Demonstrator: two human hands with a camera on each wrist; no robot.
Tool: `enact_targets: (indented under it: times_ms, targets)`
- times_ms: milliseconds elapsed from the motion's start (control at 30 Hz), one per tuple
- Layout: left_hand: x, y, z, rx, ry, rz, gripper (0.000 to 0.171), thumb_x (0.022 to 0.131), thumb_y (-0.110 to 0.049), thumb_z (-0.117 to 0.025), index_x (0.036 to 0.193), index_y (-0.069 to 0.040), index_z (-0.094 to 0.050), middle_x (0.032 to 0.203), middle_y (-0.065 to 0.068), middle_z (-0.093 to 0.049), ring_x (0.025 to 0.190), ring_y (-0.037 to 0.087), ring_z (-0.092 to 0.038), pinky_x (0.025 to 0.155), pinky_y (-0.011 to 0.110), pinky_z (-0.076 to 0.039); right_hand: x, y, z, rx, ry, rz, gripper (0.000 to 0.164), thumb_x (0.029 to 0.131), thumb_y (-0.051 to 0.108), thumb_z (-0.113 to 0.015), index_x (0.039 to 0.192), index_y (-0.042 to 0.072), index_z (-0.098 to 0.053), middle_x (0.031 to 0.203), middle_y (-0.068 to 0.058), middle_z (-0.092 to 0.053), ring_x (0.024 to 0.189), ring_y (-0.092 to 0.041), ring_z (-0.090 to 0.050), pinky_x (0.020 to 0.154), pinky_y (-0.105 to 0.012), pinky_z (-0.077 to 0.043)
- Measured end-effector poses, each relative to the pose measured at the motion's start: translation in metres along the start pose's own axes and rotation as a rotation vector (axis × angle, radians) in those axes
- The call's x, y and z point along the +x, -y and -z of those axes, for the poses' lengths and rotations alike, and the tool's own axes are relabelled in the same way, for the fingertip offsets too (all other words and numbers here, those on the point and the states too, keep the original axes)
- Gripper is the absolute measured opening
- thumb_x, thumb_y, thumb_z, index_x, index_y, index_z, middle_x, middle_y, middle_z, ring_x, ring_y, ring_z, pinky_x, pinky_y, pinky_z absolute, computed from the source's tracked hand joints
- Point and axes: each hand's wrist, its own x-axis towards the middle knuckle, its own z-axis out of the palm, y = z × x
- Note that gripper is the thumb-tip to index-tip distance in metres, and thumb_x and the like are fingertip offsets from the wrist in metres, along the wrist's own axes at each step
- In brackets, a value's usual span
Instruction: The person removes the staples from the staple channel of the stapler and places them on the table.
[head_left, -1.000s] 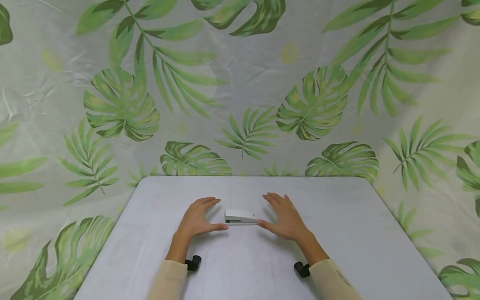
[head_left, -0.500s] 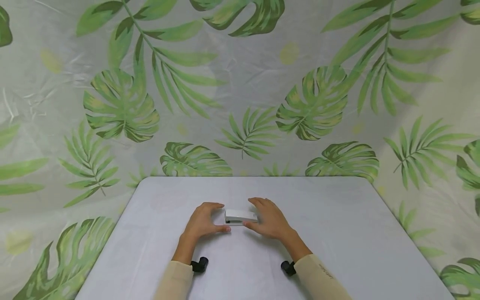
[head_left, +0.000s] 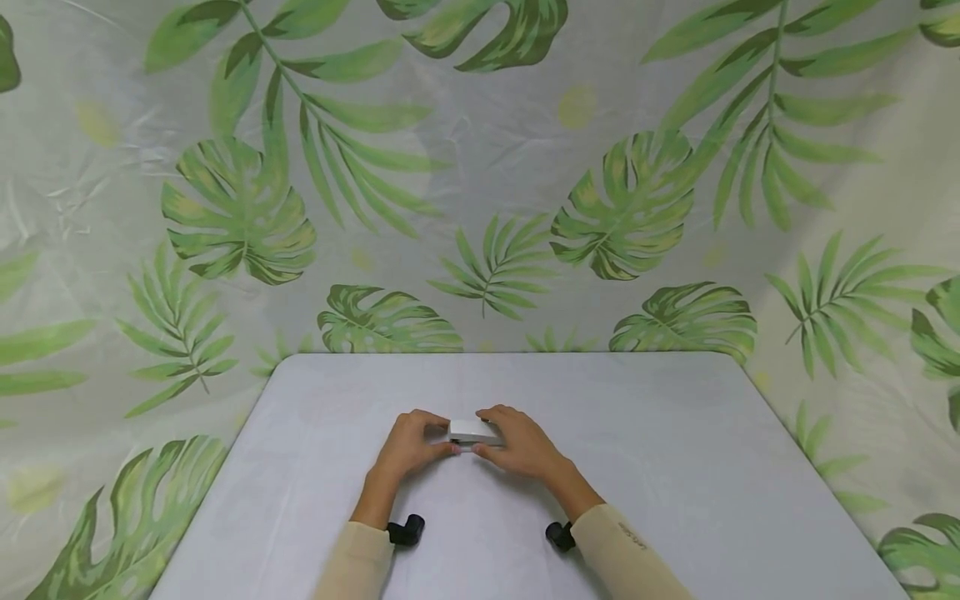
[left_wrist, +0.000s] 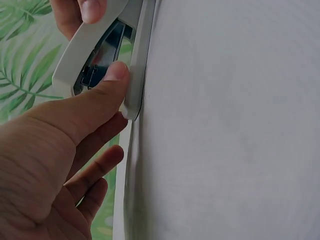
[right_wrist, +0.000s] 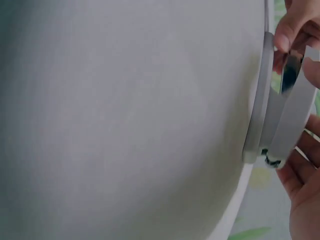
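Both hands have closed in since 1 s ago: left hand and right hand now pinch the white stapler mid-table; apparently not lifted yet.

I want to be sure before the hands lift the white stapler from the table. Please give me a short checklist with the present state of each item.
1. Left hand grips the stapler: ok; its thumb presses the near side.
2. Right hand grips the other end: ok; its fingers curl round it.
3. Stapler lies flat on the table: ok.
4. Stapler arm closed: cannot tell; a gap shows in the wrist views.
5. No finger inside the staple mouth: cannot tell.
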Motion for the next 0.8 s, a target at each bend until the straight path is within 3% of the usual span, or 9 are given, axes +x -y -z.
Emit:
enact_targets:
  times_ms: [200,433,800]
  targets:
    - [-0.001,-0.001,-0.003,-0.032,-0.006,-0.004,0.037,0.077,-0.036,-0.092,0.105,-0.013,-0.083,0.108,0.004,-0.079,0.112,0.029,-0.071,0.101,0.049,-0.054,0.003,0.007,-0.003,0.010,0.013,0.027,0.052,0.098,0.043,-0.069,0.140,0.013,-0.062,0.130,-0.004,-0.067,0.117,-0.022,-0.065,0.098,-0.043,-0.054]
    - [-0.001,-0.001,-0.007,-0.038,-0.045,-0.043,0.033,0.078,-0.034,-0.091,0.100,-0.011,-0.083,0.104,0.004,-0.080,0.107,0.028,-0.072,0.097,0.048,-0.056,0.006,0.014,-0.003,0.005,-0.049,0.056,0.044,0.098,0.037,-0.071,0.134,0.012,-0.066,0.124,-0.004,-0.069,0.116,-0.024,-0.065,0.100,-0.044,-0.053]
    - [-0.003,0.001,-0.010,-0.121,-0.056,0.016,0.030,0.078,-0.031,-0.092,0.099,-0.012,-0.083,0.103,0.004,-0.080,0.105,0.026,-0.073,0.095,0.047,-0.056,0.009,0.019,-0.002,-0.025,-0.044,0.052,0.041,0.100,0.037,-0.068,0.132,0.012,-0.067,0.124,-0.004,-0.068,0.117,-0.024,-0.064,0.101,-0.043,-0.053]
